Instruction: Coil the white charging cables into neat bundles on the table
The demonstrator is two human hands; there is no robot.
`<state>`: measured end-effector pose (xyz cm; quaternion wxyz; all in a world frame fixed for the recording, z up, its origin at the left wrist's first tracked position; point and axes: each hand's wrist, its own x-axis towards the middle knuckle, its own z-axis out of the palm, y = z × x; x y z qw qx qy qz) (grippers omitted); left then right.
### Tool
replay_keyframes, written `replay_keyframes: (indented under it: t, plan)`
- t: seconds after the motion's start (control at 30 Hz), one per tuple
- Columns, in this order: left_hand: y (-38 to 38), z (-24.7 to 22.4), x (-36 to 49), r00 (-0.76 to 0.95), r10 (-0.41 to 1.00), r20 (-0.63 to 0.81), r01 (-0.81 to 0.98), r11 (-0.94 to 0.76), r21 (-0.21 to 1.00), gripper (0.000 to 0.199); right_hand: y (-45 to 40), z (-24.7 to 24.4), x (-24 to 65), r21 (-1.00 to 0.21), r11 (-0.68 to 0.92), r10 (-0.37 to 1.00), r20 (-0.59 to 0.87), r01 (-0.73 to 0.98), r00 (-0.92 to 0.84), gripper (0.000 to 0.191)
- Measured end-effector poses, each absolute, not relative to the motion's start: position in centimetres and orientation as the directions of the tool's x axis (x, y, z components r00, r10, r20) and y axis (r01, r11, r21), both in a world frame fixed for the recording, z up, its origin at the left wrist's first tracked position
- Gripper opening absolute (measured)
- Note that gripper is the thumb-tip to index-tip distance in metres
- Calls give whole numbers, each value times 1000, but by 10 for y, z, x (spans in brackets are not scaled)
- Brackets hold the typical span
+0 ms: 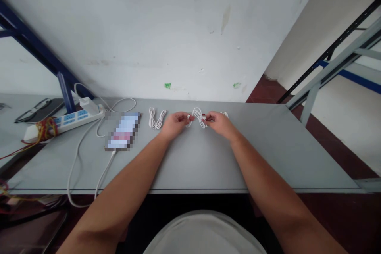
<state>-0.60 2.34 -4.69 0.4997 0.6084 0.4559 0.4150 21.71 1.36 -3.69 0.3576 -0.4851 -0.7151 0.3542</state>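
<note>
Head view: the left hand [175,124] and right hand [218,124] reach in close together over the grey table [256,158], both pinching. A looped white USB cable [199,119] sits between them. The left fingertips [188,117] grasp a thin white strand of it, and the right fingertips [206,117] hold a small connector end with a reddish mark, too small to read clearly. A bit of white cable [225,114] shows just beyond the right hand.

Left of the left hand, a second white cable [157,118] lies apart in narrow loops. Further left, a phone [123,131] with a pixelated screen lies flat, a white charging cable [104,176] plugged into its near end. That cable droops past the near table edge and loops back up toward a white power strip [64,123] holding a white charger [88,105]. Red and yellow wires [44,129] tangle at the strip's end, and eyeglasses [32,110] lie behind it.

Beyond stand a scuffed white wall [149,27], a blue steel rack [38,43] and a grey-and-blue rack [336,63], above a dark red floor [336,139].
</note>
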Motion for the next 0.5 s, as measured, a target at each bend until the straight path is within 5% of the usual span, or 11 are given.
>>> replay_keyframes:
  t: [0.5]
  plan:
    - [20, -48, -7, 409, 910, 63, 10, -73, 997, 21, 12, -39, 222, -762, 394, 905, 224, 514, -362, 12]
